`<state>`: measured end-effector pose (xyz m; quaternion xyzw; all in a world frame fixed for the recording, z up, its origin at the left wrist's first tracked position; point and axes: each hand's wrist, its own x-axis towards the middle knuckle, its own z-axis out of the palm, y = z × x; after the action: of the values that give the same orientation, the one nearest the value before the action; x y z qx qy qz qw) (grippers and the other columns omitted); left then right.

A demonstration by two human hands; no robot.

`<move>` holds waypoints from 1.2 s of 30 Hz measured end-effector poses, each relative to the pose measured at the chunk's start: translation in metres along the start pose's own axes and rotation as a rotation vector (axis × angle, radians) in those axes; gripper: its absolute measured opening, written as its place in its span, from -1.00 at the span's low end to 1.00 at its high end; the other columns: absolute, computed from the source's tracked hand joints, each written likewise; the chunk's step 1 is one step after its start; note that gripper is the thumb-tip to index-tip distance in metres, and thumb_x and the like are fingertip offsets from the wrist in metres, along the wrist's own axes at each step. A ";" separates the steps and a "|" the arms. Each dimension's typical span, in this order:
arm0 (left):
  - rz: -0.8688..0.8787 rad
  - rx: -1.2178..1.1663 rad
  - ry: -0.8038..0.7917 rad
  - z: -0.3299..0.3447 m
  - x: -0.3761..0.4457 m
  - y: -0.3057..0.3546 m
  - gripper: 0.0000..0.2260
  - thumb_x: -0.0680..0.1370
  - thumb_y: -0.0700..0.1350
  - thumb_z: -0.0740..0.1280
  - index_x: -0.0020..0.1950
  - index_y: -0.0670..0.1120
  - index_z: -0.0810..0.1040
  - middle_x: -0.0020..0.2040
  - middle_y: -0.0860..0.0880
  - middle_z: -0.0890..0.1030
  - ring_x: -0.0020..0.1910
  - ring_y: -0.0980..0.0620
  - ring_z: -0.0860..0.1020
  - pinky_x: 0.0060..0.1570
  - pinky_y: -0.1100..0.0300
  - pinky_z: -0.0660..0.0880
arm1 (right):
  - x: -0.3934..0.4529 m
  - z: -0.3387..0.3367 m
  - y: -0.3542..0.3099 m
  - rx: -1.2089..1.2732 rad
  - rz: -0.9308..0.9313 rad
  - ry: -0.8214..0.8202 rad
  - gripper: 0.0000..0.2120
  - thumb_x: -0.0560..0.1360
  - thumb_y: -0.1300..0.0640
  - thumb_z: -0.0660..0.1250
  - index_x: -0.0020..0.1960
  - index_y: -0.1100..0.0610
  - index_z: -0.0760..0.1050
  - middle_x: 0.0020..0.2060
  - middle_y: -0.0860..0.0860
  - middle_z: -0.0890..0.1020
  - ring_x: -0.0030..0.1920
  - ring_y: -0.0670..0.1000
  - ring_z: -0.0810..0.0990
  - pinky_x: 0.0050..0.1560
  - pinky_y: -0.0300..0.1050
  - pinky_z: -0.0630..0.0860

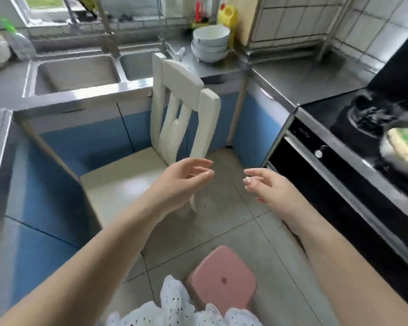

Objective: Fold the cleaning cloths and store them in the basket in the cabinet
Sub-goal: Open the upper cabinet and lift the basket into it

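Left hand [186, 177] and right hand [266, 187]: both empty, fingers loosely spread, held over the floor near the white chair [181, 109]. No cloths or basket in view; location unknown. Blue cabinet doors [87, 135] look closed. Judged: folding and storing all remain.

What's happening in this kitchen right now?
A person stands in a small kitchen with both arms stretched forward. The left hand and the right hand are empty, fingers relaxed, held above the floor near a white chair that stands in front of the blue cabinet doors under the sink. No cloth or basket is in sight, and the cabinet doors look closed. A pink stool sits on the floor by the person's feet, and bowls are stacked on the counter.
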<state>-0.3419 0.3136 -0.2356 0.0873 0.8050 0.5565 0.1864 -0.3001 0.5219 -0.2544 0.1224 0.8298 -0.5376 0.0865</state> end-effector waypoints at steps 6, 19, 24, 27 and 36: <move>0.111 0.030 -0.071 0.142 0.010 0.059 -0.79 0.53 0.01 0.34 0.16 0.11 0.55 0.05 0.13 0.64 0.03 0.21 0.60 0.08 0.31 0.49 | -0.067 -0.136 0.065 0.016 -0.014 0.149 -0.82 0.53 -0.03 0.28 0.13 -0.16 0.49 0.03 -0.13 0.61 0.10 -0.16 0.57 0.24 0.02 0.48; 0.533 0.062 -0.309 0.399 0.031 0.275 -0.84 0.53 -0.04 0.34 0.09 0.16 0.55 0.02 0.11 0.66 0.03 0.15 0.61 0.17 0.16 0.49 | -0.213 -0.426 0.091 -0.166 -0.172 0.638 -0.83 0.53 0.09 0.30 0.10 -0.09 0.50 -0.01 -0.17 0.59 0.01 -0.31 0.54 0.00 -0.53 0.43; 0.725 0.073 -0.328 0.456 0.043 0.366 -0.85 0.51 -0.04 0.37 -0.03 0.24 0.54 -0.02 0.12 0.67 0.01 0.12 0.62 0.19 0.09 0.50 | -0.253 -0.505 0.067 -0.306 -0.216 0.823 -0.82 0.53 0.05 0.30 0.11 -0.14 0.48 0.02 -0.20 0.57 0.03 -0.29 0.54 0.10 -0.35 0.44; 0.852 0.078 -0.349 0.481 0.050 0.421 -0.84 0.51 -0.02 0.37 0.05 0.21 0.56 0.02 0.12 0.65 0.06 0.11 0.60 0.23 0.02 0.47 | -0.267 -0.549 0.044 -0.434 -0.249 0.912 -0.80 0.52 -0.01 0.29 0.15 -0.14 0.47 0.07 -0.20 0.56 0.05 -0.28 0.52 0.09 -0.36 0.41; 1.130 0.120 -0.336 0.521 0.083 0.576 -0.89 0.47 0.03 0.37 -0.04 0.21 0.53 -0.01 0.09 0.66 0.02 -0.07 0.62 0.16 -0.09 0.51 | -0.275 -0.665 -0.034 -0.869 -0.276 1.106 -0.69 0.54 -0.07 0.24 0.27 -0.08 0.41 0.18 -0.13 0.50 0.15 -0.16 0.48 0.13 -0.21 0.40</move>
<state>-0.2490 1.0027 0.1204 0.5996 0.6233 0.5016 -0.0191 -0.0558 1.0859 0.1218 0.2255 0.8990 -0.0240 -0.3746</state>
